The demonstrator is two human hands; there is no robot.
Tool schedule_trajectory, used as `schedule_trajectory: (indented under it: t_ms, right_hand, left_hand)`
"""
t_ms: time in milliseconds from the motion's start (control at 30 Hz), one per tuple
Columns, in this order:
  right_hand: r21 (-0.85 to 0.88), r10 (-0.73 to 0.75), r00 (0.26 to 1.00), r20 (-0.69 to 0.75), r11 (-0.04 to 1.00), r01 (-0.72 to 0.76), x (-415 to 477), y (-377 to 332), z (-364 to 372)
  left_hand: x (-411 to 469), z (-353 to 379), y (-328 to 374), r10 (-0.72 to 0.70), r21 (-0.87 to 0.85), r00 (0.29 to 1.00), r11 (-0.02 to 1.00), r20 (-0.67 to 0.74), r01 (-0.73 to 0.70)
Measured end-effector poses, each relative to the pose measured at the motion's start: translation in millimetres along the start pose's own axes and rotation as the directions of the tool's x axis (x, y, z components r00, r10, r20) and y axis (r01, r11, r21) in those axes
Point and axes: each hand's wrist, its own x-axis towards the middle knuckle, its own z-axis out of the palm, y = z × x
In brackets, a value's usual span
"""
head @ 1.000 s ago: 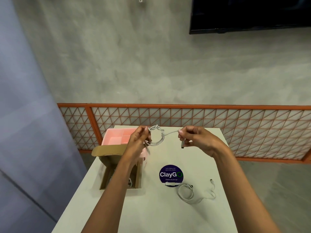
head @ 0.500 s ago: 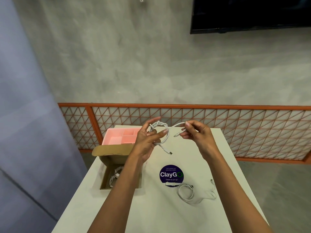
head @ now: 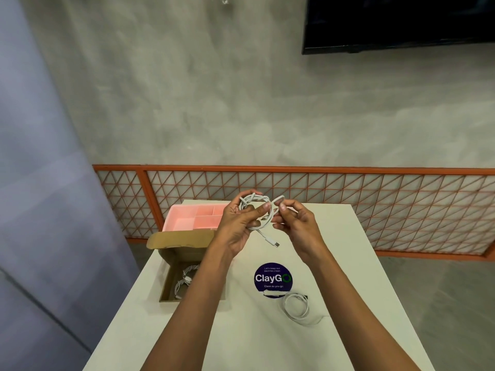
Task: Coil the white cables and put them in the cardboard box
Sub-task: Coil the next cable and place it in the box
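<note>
Two grips: left hand [head: 235, 227] clamps white cable [head: 252, 201] loops, right hand [head: 300, 227] pinches the tail. Wrap snugly; plug [head: 276, 244] dangles below.

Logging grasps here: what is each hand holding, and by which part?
The left hand grips the white cable by its coiled loops; the right hand pinches a free stretch of it beside the coil.

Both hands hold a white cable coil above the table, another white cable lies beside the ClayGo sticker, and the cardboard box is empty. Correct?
Not quite: the cardboard box is not empty. The head view shows a coiled white cable lying inside it. The rest stands: the left hand and right hand hold a coil, and another cable lies by the ClayGo sticker.
</note>
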Motion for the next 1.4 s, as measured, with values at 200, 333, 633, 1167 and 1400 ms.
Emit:
schedule_trajectory:
  t_ms: [200, 333, 633, 1167, 1400]
  right_hand:
    - [-0.163, 0.162, 0.977, 0.14, 0.977, -0.138, -4.8, -5.2, 8.0]
    - [-0.261, 0.283, 0.941, 0.184, 0.937, -0.231, -4.6, -3.5, 8.2]
    - [-0.368, 0.307, 0.935, 0.177, 0.902, -0.226, -5.1, -18.7, 18.8]
    - [-0.816, 0.238, 0.963, 0.127, 0.577, -0.035, -22.9, -63.9, 38.0]
    - [-0.705, 0.2, 0.946, 0.256, 0.708, 0.041, -24.1, -64.0, 30.3]
  left_hand:
    - [4.1, -5.9, -1.2, 0.028, 0.037, 0.999, 0.999, -0.03, -0.027]
    - [6.0, -9.0, -2.6, 0.077, 0.119, 0.993, 0.991, -0.091, -0.066]
    - [8.4, -12.5, -6.8, 0.139, 0.197, 0.978, 0.974, -0.155, -0.107]
    - [18.8, -24.8, -17.0, 0.336, 0.357, 0.912, 0.903, -0.237, -0.24]
    - [16.9, -26.9, -14.9, 0.446, 0.444, 0.88, 0.83, -0.163, -0.338]
